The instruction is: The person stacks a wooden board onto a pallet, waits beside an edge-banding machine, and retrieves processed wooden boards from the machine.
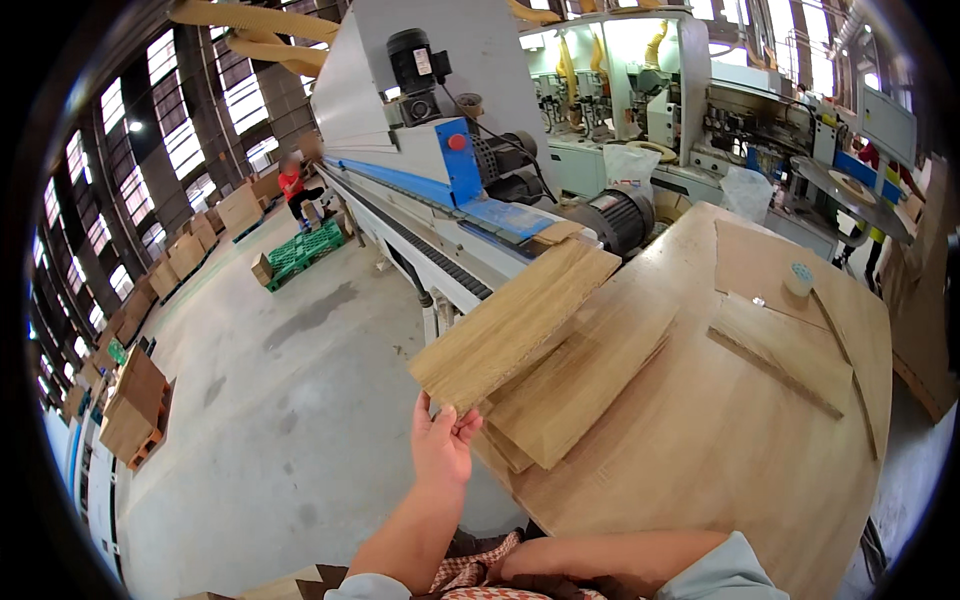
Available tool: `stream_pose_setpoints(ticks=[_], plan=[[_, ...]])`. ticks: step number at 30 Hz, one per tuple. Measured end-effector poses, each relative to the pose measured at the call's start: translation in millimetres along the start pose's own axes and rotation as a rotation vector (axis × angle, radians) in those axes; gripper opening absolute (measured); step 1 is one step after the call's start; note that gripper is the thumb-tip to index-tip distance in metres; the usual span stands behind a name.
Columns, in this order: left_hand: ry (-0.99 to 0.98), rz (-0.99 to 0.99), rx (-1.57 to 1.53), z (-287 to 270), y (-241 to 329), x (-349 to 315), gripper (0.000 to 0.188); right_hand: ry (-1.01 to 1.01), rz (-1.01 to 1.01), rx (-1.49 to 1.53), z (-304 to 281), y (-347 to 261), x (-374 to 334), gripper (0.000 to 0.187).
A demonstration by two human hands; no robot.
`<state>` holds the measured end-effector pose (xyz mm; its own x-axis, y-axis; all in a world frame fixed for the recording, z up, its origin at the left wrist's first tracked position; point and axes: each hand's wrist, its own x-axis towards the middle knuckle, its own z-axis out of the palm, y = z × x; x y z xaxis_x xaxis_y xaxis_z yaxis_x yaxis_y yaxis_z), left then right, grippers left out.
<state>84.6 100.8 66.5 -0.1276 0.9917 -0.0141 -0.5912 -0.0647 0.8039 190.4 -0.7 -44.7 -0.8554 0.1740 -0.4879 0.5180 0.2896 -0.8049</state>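
Left hand (442,445) pinches the near corner of a long wood panel (515,325); the right hand is hidden, its grip unknowable. The panel's long axis runs from the hand, over stacked boards (580,390) on the counter (700,470), towards the edging machine (440,190)

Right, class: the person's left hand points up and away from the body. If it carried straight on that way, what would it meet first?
The left hand already has its fingertips at the near end of the top wooden board. Going straight on, it would press into that board first; depth is hard to judge.
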Motion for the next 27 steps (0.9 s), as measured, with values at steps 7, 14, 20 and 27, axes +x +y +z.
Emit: stream_pose_setpoints(ticks=[7, 14, 20, 27], plan=[[-0.077, -0.069, 0.073, 9, -7, -40, 0.058, -0.029, 0.006, 0.015, 7, 3, 6, 0.038], [-0.271, -0.129, 0.647, -28, -10, -42, 0.064, 0.094, -0.106, -0.083, 10, 10, -5, 0.037], [-0.190, 0.356, 0.902, -37, -16, -1, 0.064, 0.081, 0.026, -0.015, 4, 0, -10, 0.041], [-0.237, 0.083, 0.938, -45, -60, 37, 0.070, 0.369, -0.305, -0.071, -18, -51, -54, 0.037]])
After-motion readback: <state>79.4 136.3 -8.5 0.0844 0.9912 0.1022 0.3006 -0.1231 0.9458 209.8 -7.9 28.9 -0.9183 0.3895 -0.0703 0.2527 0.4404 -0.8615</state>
